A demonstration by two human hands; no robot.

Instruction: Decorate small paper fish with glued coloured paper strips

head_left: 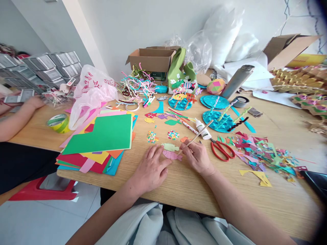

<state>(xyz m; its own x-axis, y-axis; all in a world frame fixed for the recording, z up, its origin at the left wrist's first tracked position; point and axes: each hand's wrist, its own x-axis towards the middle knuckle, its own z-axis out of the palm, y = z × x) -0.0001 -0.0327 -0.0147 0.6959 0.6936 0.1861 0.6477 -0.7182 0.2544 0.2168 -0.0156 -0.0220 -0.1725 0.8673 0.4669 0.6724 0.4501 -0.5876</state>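
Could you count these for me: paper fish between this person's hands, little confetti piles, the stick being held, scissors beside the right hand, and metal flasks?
Paper fish between left hand and right hand: 2 (pale green fish, pink fish)
Confetti piles: 2
Wooden stick: 1
Red scissors: 1
Metal flask: 1
Total: 7

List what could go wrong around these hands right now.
The pink paper fish at the left hand might crease or slip. The thin stick in the right hand could knock the white bottle near it. The small piles of paper bits beyond the hands could scatter if brushed.
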